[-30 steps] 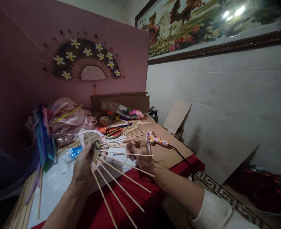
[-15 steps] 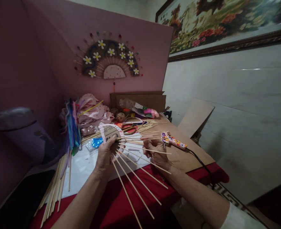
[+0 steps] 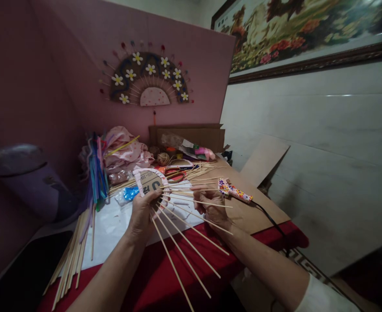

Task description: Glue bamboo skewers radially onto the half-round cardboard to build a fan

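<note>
My left hand (image 3: 144,212) is closed on a half-round piece of cardboard (image 3: 148,178), its thumb pressing near the straight-to-curved lower edge. Pink-white fabric wraps the cardboard's rim, and printed lettering shows on its bare face. Several thin wooden sticks (image 3: 191,242) fan out from the cardboard to the right and towards me. My right hand (image 3: 214,207) pinches one upper stick between thumb and forefinger, partway along its length. Just beyond that hand lies a flower-patterned glue gun (image 3: 238,193) with a black cord.
Loose sticks (image 3: 70,255) lie at the left table edge, beside blue and purple pipe cleaners (image 3: 96,169). Behind are pink fabric (image 3: 127,149), scissors (image 3: 174,174) and a twine ball (image 3: 163,159). A finished fan (image 3: 150,78) hangs on the pink panel.
My left thumb has shifted slightly, and more of the cardboard's lettering shows. The right hand keeps its pinch on the stick, almost unmoved. The view has shifted slightly.
</note>
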Demonstrator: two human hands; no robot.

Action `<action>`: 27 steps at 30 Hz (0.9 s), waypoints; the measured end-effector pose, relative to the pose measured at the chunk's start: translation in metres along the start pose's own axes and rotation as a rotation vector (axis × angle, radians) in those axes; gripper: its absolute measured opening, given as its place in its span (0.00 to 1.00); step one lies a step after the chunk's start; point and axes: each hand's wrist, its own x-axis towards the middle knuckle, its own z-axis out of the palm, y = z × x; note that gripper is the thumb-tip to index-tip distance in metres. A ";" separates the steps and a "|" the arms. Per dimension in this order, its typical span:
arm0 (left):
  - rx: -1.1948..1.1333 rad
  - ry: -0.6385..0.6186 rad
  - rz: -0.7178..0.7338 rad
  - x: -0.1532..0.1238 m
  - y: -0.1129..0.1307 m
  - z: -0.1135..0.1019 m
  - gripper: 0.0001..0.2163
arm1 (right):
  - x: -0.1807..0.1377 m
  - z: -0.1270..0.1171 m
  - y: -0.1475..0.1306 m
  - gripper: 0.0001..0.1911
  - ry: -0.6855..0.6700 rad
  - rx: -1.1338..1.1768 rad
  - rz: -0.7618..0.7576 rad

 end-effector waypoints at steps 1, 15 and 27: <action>0.004 -0.007 0.005 0.001 -0.001 -0.001 0.09 | 0.000 0.000 0.000 0.10 -0.003 0.000 -0.001; 0.047 0.028 0.012 0.003 0.000 -0.001 0.09 | -0.001 0.003 -0.004 0.12 -0.004 -0.002 0.050; 0.078 0.066 -0.015 0.002 0.003 0.004 0.09 | 0.001 0.005 -0.009 0.11 -0.032 0.033 0.041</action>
